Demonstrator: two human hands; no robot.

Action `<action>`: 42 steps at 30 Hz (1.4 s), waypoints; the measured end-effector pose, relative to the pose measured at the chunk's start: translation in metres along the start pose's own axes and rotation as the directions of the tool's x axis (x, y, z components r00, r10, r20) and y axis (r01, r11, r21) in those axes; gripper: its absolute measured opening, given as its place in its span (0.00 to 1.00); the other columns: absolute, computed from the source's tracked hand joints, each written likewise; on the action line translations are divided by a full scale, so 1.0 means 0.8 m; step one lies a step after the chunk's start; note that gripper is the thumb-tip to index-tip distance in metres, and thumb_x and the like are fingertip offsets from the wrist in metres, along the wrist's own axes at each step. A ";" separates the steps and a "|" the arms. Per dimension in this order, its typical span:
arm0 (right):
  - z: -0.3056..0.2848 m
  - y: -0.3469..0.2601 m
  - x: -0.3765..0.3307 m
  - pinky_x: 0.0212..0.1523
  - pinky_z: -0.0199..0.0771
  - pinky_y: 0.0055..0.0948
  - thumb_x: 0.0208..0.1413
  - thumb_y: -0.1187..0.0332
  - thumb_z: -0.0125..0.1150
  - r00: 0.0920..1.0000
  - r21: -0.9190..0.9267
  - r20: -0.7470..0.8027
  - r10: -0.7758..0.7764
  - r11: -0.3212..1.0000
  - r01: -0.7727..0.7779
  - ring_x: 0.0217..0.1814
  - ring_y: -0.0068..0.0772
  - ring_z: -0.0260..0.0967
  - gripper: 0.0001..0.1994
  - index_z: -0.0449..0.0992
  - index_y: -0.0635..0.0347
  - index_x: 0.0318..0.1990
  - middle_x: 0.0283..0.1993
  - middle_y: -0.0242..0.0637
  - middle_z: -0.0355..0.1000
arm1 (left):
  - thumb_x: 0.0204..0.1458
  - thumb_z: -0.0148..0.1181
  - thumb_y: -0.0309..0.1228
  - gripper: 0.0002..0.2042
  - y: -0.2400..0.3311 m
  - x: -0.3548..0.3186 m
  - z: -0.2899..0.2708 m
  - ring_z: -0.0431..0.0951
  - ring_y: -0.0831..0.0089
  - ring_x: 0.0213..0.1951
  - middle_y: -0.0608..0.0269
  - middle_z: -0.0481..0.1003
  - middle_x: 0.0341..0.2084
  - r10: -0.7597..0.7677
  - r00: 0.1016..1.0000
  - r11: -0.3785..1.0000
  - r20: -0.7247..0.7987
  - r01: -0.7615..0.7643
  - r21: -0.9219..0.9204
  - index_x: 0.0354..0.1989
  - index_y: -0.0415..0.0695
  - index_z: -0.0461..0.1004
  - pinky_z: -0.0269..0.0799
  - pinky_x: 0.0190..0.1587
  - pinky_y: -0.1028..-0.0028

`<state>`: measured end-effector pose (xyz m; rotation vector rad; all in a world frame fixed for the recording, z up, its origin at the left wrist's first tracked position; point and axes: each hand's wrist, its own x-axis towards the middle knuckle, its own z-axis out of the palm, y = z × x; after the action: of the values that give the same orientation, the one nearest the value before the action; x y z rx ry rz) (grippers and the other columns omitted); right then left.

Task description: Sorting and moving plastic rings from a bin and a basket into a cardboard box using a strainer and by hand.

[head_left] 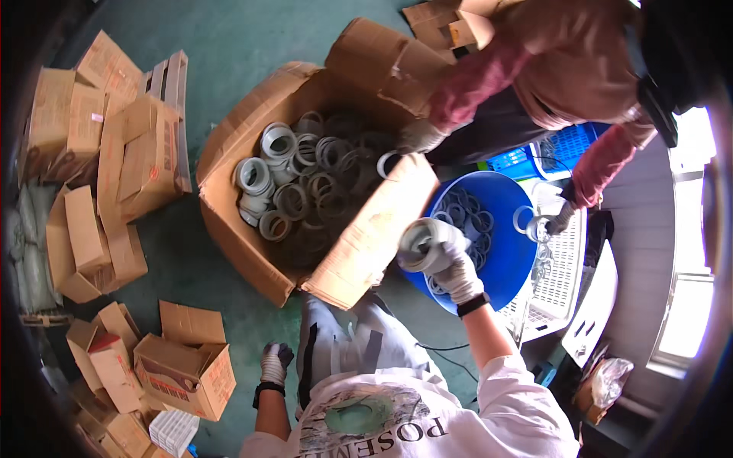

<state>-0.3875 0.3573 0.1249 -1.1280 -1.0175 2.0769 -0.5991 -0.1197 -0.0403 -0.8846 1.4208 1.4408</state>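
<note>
Transfer seemed underway: white-gloved right hand (456, 276) clamped grey round plastic rings (414, 258) near round blue plastic tub (510, 252), probably requiring controlled release; closure of white-gloved left hand (275, 363) was unclear.

Dark capitals (372, 439) run upside down on a white shirt (466, 404); a carton (200, 366) bears reddish print (165, 388) too small to read.

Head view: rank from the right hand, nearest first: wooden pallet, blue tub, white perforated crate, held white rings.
1. White rings: gripped in the right hand.
2. Blue tub: directly behind that hand in the picture.
3. White perforated crate: to the right, past the tub.
4. Wooden pallet: upper left.
</note>
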 end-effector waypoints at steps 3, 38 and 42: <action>-0.134 -0.019 -0.029 0.58 0.64 0.36 0.48 0.64 0.58 0.978 0.433 -0.196 0.071 0.901 0.021 0.53 0.37 0.65 0.23 0.64 0.59 0.53 0.51 0.38 0.67 | 0.50 0.51 0.33 0.06 -0.009 0.008 0.004 0.65 0.69 0.24 0.67 0.63 0.18 -0.081 0.877 0.993 0.473 0.113 -0.038 0.24 0.52 0.62 0.62 0.26 0.68; -0.345 -0.078 -0.170 0.49 0.62 0.31 0.39 0.66 0.65 0.682 -0.506 -0.730 -0.028 0.693 -0.513 0.47 0.36 0.66 0.26 0.68 0.65 0.49 0.48 0.42 0.68 | 0.49 0.57 0.31 0.12 -0.007 -0.040 0.045 0.75 0.59 0.29 0.57 0.73 0.32 0.095 0.995 0.981 -0.013 -0.091 0.173 0.42 0.54 0.66 0.75 0.31 0.55; -0.390 -0.057 -0.178 0.50 0.64 0.28 0.38 0.77 0.60 0.785 -0.730 -0.547 -0.292 0.624 -0.277 0.46 0.34 0.67 0.29 0.64 0.60 0.55 0.46 0.38 0.70 | 0.48 0.57 0.30 0.11 -0.007 -0.032 0.061 0.74 0.58 0.28 0.58 0.73 0.30 0.092 0.994 0.979 -0.055 -0.080 0.188 0.40 0.55 0.67 0.74 0.31 0.54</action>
<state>-0.0430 0.3850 0.1138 -2.0543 -1.5935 0.9786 -0.5807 -0.0748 -0.0142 -0.7648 1.6296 1.3274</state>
